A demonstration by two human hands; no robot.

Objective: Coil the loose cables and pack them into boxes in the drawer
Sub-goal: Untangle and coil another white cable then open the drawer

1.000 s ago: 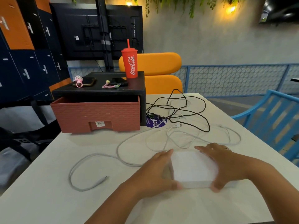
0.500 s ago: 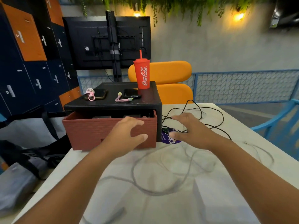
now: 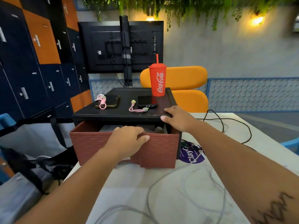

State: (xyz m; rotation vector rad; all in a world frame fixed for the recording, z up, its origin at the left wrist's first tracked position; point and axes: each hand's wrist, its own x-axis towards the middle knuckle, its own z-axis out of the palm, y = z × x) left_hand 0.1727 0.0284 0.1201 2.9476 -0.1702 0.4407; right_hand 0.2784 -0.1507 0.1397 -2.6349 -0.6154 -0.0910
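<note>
A reddish-brown drawer (image 3: 90,143) stands partly pulled out of a black cabinet (image 3: 126,113) on the white table (image 3: 126,188). My left hand (image 3: 129,139) grips the drawer's top front edge, fingers curled over the rim. My right hand (image 3: 176,118) holds the cabinet's top right front corner. Dark boxes (image 3: 110,127) show inside the drawer, mostly hidden. Loose white cables (image 3: 182,180) sprawl on the table in front. A black cable (image 3: 234,125) loops at the right.
A red Coca-Cola cup (image 3: 157,81), two phones (image 3: 108,101) and pink straps (image 3: 137,109) sit on the cabinet top. A purple sticker (image 3: 193,153) lies beside the drawer. Orange chair (image 3: 186,88) behind, blue chair (image 3: 291,144) right, bags (image 3: 24,175) left.
Both hands left the white box and reached forward. The left hand now grips the drawer edge, the right holds the cabinet top. The view moved closer; the white box is out of sight.
</note>
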